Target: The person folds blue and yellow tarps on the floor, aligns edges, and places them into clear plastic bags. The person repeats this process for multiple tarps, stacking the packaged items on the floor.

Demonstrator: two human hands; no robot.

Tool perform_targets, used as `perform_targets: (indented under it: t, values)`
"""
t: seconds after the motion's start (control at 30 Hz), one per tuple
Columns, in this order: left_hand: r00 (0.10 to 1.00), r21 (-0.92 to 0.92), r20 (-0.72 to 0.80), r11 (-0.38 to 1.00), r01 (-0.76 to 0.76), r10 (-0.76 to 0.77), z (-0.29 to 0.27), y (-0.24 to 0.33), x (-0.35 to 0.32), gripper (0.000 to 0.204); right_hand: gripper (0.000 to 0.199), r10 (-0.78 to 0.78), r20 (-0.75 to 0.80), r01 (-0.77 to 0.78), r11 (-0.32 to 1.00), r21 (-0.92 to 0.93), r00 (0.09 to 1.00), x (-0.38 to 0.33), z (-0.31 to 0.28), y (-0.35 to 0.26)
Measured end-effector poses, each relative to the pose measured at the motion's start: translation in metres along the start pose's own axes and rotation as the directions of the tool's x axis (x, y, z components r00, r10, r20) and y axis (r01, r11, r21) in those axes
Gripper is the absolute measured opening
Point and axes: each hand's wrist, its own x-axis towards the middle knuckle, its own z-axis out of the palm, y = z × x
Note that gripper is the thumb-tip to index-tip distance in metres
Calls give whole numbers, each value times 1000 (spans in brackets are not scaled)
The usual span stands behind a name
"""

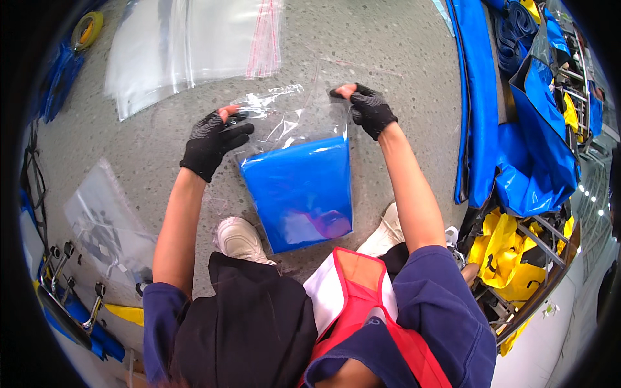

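Observation:
A folded blue sheet (299, 194) lies inside a clear plastic bag (291, 126) on the grey speckled floor, just ahead of my shoes. The bag's loose, crinkled mouth stretches past the sheet, away from me. My left hand (212, 143), in a black glove with some bare fingertips, is closed on the left side of that mouth, its thumb and forefinger pinching the film. On the far right side, my right hand (370, 111), gloved alike, pinches the bag's edge. Glare hides exactly where the film runs between the fingers.
Flat clear bags (187, 48) are stacked at the far left; more clear plastic (107, 223) lies nearer. A yellow tape roll (87, 30) and wrenches (97, 304) are along the left. Long blue padded strips (475, 103), blue tarpaulin (540, 149) and yellow material (504, 252) line the right.

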Motion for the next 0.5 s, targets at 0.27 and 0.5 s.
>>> perform_targets:
  t: [0.27,0.5]
  values:
    - [888,564,313,687,-459,336,-31,-41,-59,25,17,-400,280,487,760,-431,873,-100,-12,57]
    - [744,746,647,-340,-573,166,-9,-13,-101,50,22,-580,559,563,-197,-802,593,-125,-32,54]
